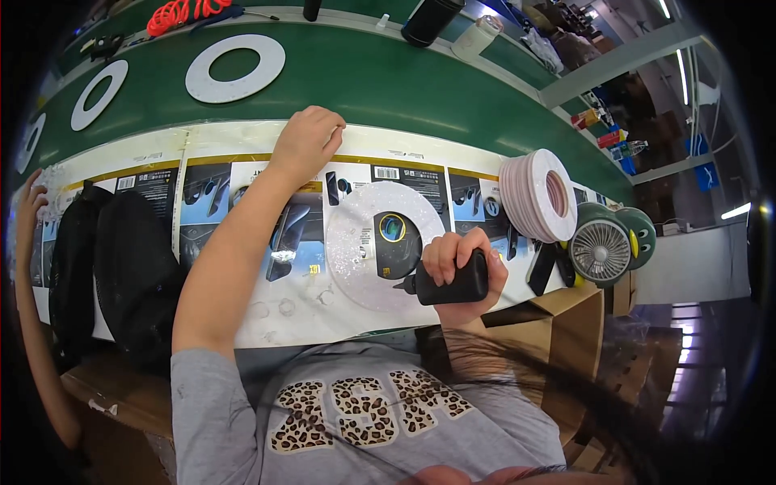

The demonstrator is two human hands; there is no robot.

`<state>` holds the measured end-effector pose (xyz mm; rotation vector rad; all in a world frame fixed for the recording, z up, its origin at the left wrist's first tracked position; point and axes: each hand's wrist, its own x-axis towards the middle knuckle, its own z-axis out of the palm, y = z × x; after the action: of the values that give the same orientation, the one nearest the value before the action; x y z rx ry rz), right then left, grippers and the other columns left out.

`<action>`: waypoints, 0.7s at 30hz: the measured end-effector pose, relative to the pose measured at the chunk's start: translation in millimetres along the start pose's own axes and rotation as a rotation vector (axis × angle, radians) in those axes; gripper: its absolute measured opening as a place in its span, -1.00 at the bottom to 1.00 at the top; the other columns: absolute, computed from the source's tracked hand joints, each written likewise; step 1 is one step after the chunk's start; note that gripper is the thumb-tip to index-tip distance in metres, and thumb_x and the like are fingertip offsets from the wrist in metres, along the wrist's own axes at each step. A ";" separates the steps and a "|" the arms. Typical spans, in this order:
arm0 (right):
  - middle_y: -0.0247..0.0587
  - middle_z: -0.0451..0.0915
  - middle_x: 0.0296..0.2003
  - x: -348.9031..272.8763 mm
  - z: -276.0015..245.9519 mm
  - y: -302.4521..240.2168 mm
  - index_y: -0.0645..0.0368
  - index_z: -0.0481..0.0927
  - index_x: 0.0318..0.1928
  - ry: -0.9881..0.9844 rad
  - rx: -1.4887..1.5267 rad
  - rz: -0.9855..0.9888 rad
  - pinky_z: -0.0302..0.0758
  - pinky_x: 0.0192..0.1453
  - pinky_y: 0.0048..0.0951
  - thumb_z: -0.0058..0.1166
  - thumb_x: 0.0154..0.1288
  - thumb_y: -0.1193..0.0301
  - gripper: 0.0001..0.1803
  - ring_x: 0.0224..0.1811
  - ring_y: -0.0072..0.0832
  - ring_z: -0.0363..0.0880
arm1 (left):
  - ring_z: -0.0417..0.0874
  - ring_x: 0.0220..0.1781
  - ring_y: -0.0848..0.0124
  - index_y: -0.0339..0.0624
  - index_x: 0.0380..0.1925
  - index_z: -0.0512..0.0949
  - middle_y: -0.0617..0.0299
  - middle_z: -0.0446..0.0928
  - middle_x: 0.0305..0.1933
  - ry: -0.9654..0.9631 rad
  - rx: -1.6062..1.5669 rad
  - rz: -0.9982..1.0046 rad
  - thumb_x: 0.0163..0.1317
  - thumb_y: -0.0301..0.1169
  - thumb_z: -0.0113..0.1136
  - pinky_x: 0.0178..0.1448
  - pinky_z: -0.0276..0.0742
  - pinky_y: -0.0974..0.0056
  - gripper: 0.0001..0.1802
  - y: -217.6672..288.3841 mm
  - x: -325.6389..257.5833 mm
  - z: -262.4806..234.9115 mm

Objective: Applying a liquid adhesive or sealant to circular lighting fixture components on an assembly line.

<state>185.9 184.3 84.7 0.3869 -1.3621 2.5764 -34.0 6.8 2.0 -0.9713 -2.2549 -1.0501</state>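
My right hand [465,275] is closed around a black squeeze bottle [453,279] with a narrow tip pointing left. That tip is over the lower right part of a flat white ring [352,250] lying on printed sheets. Shiny clear specks cover the ring's left side. My left hand [309,139] rests by the near edge of the green belt [356,81], beyond the ring. Its fingers are curled in, and whatever they might hold is hidden.
A stack of white rings [537,196] stands at right beside a small fan [600,249]. Another white ring [236,69] lies on the belt, with more farther left. Black cloth-like items [133,267] lie at left, near another person's hand [32,198]. A cardboard box [566,339] stands lower right.
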 end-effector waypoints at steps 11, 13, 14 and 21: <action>-0.24 0.30 -0.63 -1.4 0.5 1.7 0.14 0.27 -0.44 0.001 0.005 -0.003 0.23 -0.37 -0.47 -0.33 0.37 0.09 -0.60 -0.57 -0.52 0.23 | 0.55 -0.08 0.16 -0.24 -0.36 0.55 0.12 0.58 -0.24 -0.003 -0.004 0.010 0.14 -0.50 0.13 0.03 0.43 0.14 -0.91 0.3 0.7 -1.3; -0.24 0.30 -0.63 -2.0 -0.5 1.5 0.14 0.27 -0.44 0.000 0.006 -0.009 0.23 -0.37 -0.47 -0.33 0.37 0.09 -0.60 -0.57 -0.52 0.23 | 0.55 -0.07 0.16 -0.24 -0.35 0.55 0.11 0.58 -0.24 -0.010 -0.009 0.004 0.14 -0.50 0.13 0.03 0.43 0.14 -0.91 1.9 1.9 -0.9; -0.24 0.30 -0.63 -2.2 -1.2 2.8 0.14 0.27 -0.44 0.007 0.006 -0.002 0.23 -0.37 -0.47 -0.32 0.37 0.08 -0.60 -0.57 -0.52 0.23 | 0.55 -0.07 0.16 -0.25 -0.35 0.56 0.11 0.58 -0.24 -0.017 -0.007 -0.008 0.14 -0.50 0.13 0.04 0.43 0.14 -0.91 1.4 1.1 -1.6; -0.27 0.27 -0.65 -2.1 0.4 3.7 0.12 0.25 -0.45 0.057 -0.020 -0.028 0.19 -0.40 -0.48 -0.37 0.39 0.11 -0.62 -0.60 -0.52 0.21 | 0.55 -0.06 0.14 -0.25 -0.35 0.56 0.10 0.58 -0.23 -0.041 -0.001 -0.031 0.14 -0.49 0.12 0.07 0.42 0.13 -0.90 2.8 1.7 -1.8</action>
<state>186.9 181.8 81.3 0.3238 -1.3522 2.5292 -32.7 7.4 5.5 -0.9693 -2.3092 -1.0538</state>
